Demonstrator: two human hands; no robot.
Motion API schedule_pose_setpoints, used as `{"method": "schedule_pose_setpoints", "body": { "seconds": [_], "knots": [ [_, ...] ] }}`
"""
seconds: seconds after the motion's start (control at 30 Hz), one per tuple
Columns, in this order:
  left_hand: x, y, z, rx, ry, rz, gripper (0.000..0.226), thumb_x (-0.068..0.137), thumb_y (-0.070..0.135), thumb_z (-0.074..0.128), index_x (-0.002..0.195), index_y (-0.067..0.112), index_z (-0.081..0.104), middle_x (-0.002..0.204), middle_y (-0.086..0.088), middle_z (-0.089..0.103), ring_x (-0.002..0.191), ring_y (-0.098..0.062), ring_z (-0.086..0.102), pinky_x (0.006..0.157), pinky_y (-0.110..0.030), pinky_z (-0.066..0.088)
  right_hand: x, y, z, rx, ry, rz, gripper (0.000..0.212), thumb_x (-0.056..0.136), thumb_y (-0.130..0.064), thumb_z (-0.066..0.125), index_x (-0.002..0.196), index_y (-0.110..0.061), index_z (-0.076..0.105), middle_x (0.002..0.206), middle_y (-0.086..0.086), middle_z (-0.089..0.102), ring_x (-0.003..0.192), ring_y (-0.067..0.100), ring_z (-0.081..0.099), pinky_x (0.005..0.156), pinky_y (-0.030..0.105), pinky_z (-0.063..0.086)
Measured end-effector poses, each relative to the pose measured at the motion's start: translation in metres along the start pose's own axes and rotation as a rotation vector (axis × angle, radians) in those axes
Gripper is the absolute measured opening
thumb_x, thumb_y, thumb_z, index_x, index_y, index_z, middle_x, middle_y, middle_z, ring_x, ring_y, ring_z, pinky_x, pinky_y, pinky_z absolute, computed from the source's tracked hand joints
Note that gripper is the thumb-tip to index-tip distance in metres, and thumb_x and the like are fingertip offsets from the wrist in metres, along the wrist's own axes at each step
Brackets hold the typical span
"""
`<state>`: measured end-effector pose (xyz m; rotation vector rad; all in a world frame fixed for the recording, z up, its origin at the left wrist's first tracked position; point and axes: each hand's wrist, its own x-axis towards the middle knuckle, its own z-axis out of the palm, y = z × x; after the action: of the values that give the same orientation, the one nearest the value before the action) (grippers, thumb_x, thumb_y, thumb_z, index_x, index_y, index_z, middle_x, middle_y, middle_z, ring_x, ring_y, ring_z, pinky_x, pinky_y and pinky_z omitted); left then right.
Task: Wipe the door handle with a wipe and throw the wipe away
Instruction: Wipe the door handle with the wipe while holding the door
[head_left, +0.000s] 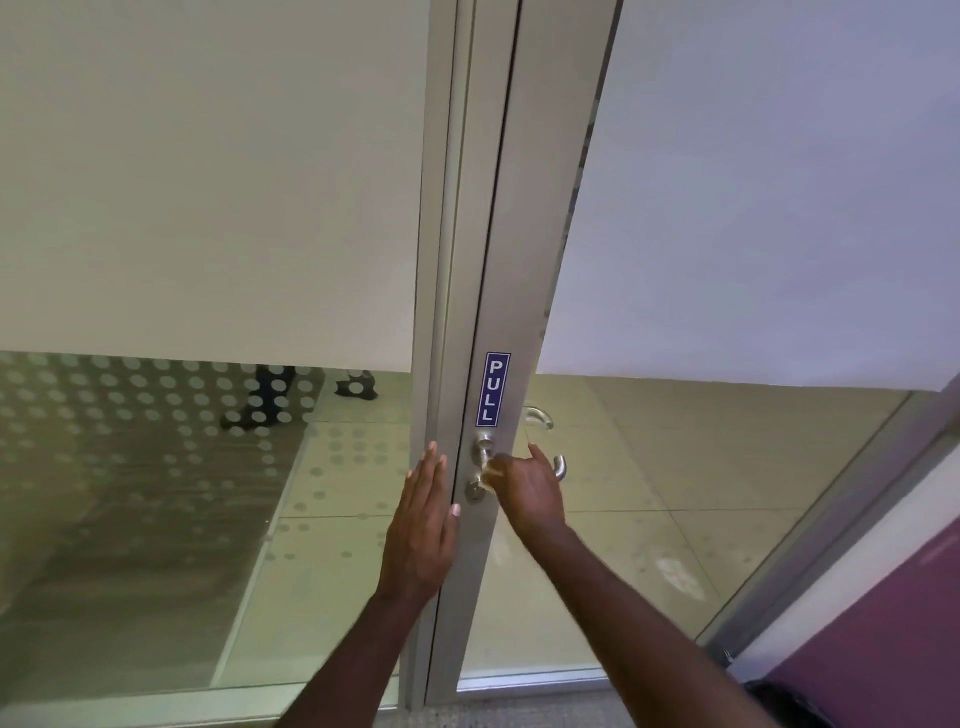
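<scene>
A silver lever door handle (484, 451) is mounted on the grey metal door stile, under a blue PULL sign (493, 388). My right hand (530, 491) is wrapped over the lever, pressing a small pale wipe (492, 472) against it; only a corner of the wipe shows by my fingers. The lever's end (560, 467) sticks out past my hand. My left hand (423, 525) lies flat, fingers together, on the door frame just left of the handle. A round lock cylinder (474, 491) sits below the lever.
Glass panels with frosted film flank the stile; a dotted band covers the lower left glass. A second handle (540, 417) shows through the glass. Beyond it lie a tiled floor and a person's shoes (358, 387). A purple wall panel (883, 623) stands at the right.
</scene>
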<state>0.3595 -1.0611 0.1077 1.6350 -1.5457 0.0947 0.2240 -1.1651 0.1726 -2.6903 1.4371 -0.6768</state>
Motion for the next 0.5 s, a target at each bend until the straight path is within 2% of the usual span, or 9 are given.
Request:
{"method": "schedule_pose_setpoints", "body": {
  "seconds": [0.07, 0.17, 0.3, 0.37, 0.43, 0.5],
  "knots": [
    [-0.001, 0.001, 0.003, 0.000, -0.003, -0.001, 0.063, 0.104, 0.028, 0.034, 0.160, 0.015, 0.010, 0.170, -0.005, 0.013, 0.158, -0.016, 0.012, 0.126, -0.041, 0.023, -0.010, 0.032, -0.012, -0.048, -0.023, -0.116, 0.021, 0.096, -0.019, 0.061, 0.111, -0.027, 0.073, 0.101, 0.001, 0.079, 0.108, 0.016, 0.068, 0.123, 0.036, 0.021],
    [-0.003, 0.005, 0.012, -0.015, -0.004, -0.016, 0.061, 0.104, 0.031, 0.032, 0.160, 0.010, 0.019, 0.170, -0.004, 0.014, 0.158, -0.016, 0.012, 0.126, -0.040, 0.023, -0.012, 0.076, -0.038, -0.103, -0.028, -0.219, 0.027, 0.099, -0.018, 0.055, 0.115, -0.029, 0.073, 0.108, -0.001, 0.077, 0.109, 0.019, 0.069, 0.117, 0.021, 0.017],
    [-0.005, 0.021, 0.024, -0.025, -0.012, 0.004, 0.060, 0.105, 0.031, 0.032, 0.160, 0.012, 0.018, 0.170, -0.003, 0.015, 0.158, -0.014, 0.013, 0.127, -0.039, 0.020, -0.007, 0.107, -0.054, -0.199, -0.067, -0.226, 0.030, 0.098, -0.016, 0.054, 0.120, -0.032, 0.067, 0.111, -0.005, 0.073, 0.111, 0.023, 0.064, 0.099, 0.024, 0.041],
    [-0.003, 0.032, 0.027, -0.038, -0.014, 0.018, 0.061, 0.104, 0.030, 0.035, 0.160, 0.013, 0.018, 0.170, -0.003, 0.017, 0.158, -0.014, 0.013, 0.127, -0.040, 0.020, -0.005, 0.114, -0.054, -0.197, -0.109, -0.149, 0.022, 0.099, -0.023, 0.049, 0.112, -0.031, 0.065, 0.106, -0.006, 0.071, 0.106, 0.022, 0.063, 0.084, 0.025, 0.044],
    [0.001, 0.042, 0.031, -0.036, -0.004, 0.043, 0.062, 0.103, 0.028, 0.037, 0.160, 0.012, 0.019, 0.170, -0.003, 0.019, 0.158, -0.014, 0.014, 0.127, -0.037, 0.018, -0.006, 0.124, -0.052, -0.154, -0.109, -0.003, 0.021, 0.097, -0.021, 0.053, 0.109, -0.028, 0.068, 0.105, -0.004, 0.073, 0.099, 0.024, 0.066, 0.077, 0.028, 0.047],
    [0.008, 0.053, 0.035, -0.039, 0.007, 0.058, 0.062, 0.103, 0.026, 0.038, 0.160, 0.011, 0.020, 0.170, -0.003, 0.020, 0.158, -0.015, 0.015, 0.128, -0.034, 0.016, -0.014, 0.135, -0.049, 0.137, -0.014, 0.203, 0.018, 0.093, -0.017, 0.061, 0.104, -0.023, 0.074, 0.097, 0.000, 0.077, 0.089, 0.024, 0.070, 0.073, 0.030, 0.050]
  ]
}}
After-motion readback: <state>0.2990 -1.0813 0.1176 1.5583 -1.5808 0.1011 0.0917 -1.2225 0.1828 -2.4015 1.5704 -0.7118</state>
